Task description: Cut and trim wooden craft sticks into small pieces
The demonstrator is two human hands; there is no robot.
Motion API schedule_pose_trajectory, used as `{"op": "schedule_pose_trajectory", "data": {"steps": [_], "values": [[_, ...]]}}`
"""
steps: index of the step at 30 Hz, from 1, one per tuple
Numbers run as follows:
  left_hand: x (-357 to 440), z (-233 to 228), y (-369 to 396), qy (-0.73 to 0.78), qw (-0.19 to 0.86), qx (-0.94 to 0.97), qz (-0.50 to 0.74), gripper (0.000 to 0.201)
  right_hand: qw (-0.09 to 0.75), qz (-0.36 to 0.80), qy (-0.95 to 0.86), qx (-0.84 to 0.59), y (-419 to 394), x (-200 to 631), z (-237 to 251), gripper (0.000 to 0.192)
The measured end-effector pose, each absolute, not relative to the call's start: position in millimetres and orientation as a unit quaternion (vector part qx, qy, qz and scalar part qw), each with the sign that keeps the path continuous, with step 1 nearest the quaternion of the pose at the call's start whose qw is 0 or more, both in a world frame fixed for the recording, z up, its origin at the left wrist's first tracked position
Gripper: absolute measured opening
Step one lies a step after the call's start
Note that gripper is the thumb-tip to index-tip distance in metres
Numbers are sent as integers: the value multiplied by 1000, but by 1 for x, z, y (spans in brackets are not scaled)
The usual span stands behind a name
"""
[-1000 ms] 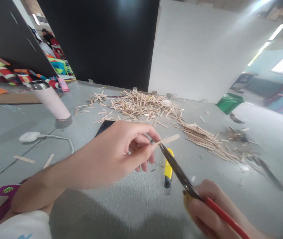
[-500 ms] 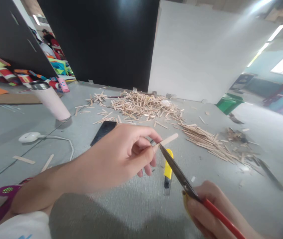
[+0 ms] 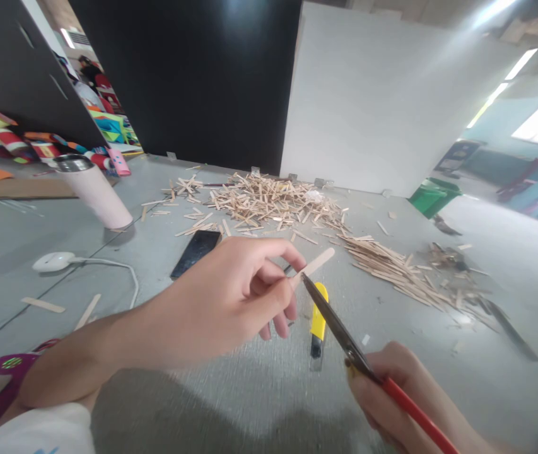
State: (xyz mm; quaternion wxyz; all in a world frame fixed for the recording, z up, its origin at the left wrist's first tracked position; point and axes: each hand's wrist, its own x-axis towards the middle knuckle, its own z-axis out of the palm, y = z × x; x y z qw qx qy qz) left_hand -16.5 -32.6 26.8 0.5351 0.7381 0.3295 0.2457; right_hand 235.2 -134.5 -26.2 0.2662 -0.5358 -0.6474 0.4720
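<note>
Between thumb and fingers, my left hand pinches a wooden popsicle stick, whose rounded end points up and to the right. My right hand is wrapped round the red handles of a pair of scissors. The dark blades look nearly closed, and their tips meet the stick just beside my left thumb. Beneath the blades, a yellow box cutter lies on the grey table. Just behind my left hand rests a black phone.
A loose heap of popsicle sticks spreads at the back, with a lined-up pile of sticks to its right. At left stand a pale pink bottle and a white charger with cable. Black and white panels rise behind; a green bin is beyond.
The stick's free end has tilted slightly upward. The scissors and both hands keep almost the same place, and the whole view has shifted a little.
</note>
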Motion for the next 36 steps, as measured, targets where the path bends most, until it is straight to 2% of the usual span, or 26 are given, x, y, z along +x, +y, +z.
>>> {"op": "schedule_pose_trajectory", "data": {"steps": [8,18,28,36], "values": [[-16,27,-33,322,560,724,242,13,267,473,-656,-524,-133,235,-26,72],[-19,26,-34,321,560,724,244,12,205,494,-654,-535,-132,250,-44,57],[-18,26,-31,304,585,712,240,11,198,491,-678,-510,-129,253,-45,57],[-17,26,-31,309,581,714,238,11,192,479,-671,-532,-129,252,-43,47]]}}
